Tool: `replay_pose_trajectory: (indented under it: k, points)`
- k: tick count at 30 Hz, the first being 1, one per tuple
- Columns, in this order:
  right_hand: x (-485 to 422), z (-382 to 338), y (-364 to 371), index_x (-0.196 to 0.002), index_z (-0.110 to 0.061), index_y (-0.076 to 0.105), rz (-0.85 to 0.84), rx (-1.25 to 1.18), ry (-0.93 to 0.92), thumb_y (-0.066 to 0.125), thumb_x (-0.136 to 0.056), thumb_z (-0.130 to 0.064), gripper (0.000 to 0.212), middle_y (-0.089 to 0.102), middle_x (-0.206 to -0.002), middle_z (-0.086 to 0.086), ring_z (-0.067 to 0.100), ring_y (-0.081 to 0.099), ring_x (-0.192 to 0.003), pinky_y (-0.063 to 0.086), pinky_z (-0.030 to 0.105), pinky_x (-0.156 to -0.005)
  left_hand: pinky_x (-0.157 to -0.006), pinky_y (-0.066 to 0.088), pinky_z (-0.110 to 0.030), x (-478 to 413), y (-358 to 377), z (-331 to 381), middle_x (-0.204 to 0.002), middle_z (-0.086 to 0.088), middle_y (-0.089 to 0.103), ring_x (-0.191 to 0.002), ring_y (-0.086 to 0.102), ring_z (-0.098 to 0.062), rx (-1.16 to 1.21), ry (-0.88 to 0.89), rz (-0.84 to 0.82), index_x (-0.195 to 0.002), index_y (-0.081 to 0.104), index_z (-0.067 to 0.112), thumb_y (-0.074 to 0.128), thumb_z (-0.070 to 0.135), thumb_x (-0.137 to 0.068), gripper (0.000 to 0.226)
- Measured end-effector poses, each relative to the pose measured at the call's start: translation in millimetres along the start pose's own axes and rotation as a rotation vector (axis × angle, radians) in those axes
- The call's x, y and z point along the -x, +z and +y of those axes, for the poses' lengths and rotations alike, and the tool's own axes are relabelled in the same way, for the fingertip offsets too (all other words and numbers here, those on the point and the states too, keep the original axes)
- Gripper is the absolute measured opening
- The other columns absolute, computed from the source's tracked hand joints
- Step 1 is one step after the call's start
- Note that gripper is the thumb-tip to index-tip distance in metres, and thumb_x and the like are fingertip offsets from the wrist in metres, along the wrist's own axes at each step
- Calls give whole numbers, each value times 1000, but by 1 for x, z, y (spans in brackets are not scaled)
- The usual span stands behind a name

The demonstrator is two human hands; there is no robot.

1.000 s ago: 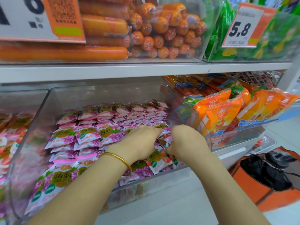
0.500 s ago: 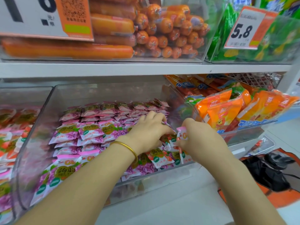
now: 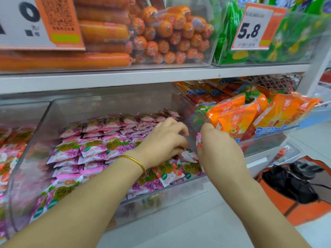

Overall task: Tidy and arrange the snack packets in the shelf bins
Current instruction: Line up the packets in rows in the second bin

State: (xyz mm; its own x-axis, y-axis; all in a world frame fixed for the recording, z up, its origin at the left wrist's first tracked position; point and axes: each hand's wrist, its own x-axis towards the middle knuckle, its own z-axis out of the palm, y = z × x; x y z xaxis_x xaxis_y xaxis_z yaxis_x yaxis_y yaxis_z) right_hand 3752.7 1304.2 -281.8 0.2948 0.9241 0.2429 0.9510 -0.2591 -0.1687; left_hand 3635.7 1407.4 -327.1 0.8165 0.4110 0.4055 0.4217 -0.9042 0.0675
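Snack packets point(image 3: 93, 149) in pink and purple wrappers lie in stacked rows inside a clear bin point(image 3: 111, 104), with both of a person's hands at the bin's right end. The right hand point(image 3: 220, 153) pinches one small pink-and-white packet point(image 3: 199, 141) just above the pile. The left hand point(image 3: 164, 142) (a gold bangle point(image 3: 136, 161) on its wrist) has its fingers curled down among the packets; whether its grip holds one cannot be told. Orange bags point(image 3: 238, 119) fill the neighbouring bin to the right. On the shelf point(image 3: 161, 76) above sit sausages point(image 3: 166, 33) and a price tag point(image 3: 254, 27) reading 5.8.

right hand point(image 3: 217, 151) | risen from pile point(image 3: 100, 145) | packet point(image 3: 199, 140) now pinched up
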Motion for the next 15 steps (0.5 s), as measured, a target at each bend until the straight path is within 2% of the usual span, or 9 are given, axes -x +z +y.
replay_pose_trajectory:
  k: [2, 4, 7, 8, 10, 13, 15]
  points:
    - [1, 1, 1, -87, -15, 26, 11, 2, -1, 57, -88, -7, 33, 44, -80, 4, 31, 58, -86, 30, 31, -59, -79, 46, -42, 4, -6, -2, -107, 0, 58, -97, 46, -24, 32, 4, 7, -86, 73, 21, 70, 23, -78, 9]
    - [2, 1, 0, -88, -15, 25, 9, 17, -10, 56, -88, -5, 32, 56, -94, 8, 31, 60, -93, 30, 32, -59, -79, 44, -35, 13, -16, -6, -103, 2, 58, -92, 43, -16, 88, -15, 37, -87, 73, 22, 67, 25, -79, 10]
    - [0, -2, 1, -89, -13, 26, -10, 59, -46, 53, -87, 0, 30, 57, -103, 9, 31, 60, -95, 28, 30, -53, -81, 32, -13, 28, -42, -9, -99, 8, 57, -88, 37, -6, 162, -112, 138, -91, 73, 26, 60, 31, -81, 17]
    - [-2, -5, 4, -92, -14, 28, -21, 80, -68, 53, -87, -1, 28, 57, -105, 8, 31, 60, -97, 29, 30, -55, -81, 30, -11, 33, -51, -9, -98, 10, 56, -88, 38, -5, 161, -146, 166, -92, 73, 27, 60, 31, -81, 18]
    - [-8, -10, 14, -103, -15, 37, -62, 117, -140, 55, -88, -11, 24, 57, -110, 8, 31, 59, -101, 33, 32, -61, -81, 31, -11, 42, -68, -7, -97, 11, 56, -89, 42, -7, 157, -211, 196, -94, 73, 27, 66, 23, -82, 15]
    - [-16, -13, 26, -126, -17, 36, -235, 119, -212, 58, -90, -31, 45, 54, -120, 11, 33, 51, -112, 38, 37, -72, -76, 32, -7, 57, -82, -1, -96, 12, 57, -88, 48, -4, 206, -290, 227, -95, 73, 27, 67, 12, -82, 21]
    - [-19, -10, 24, -136, -21, 31, -302, 36, -178, 52, -92, -38, 52, 53, -125, 13, 34, 49, -116, 43, 40, -82, -74, 35, -5, 69, -86, 3, -99, 15, 56, -90, 51, 1, 258, -337, 229, -96, 73, 27, 66, 5, -82, 27]
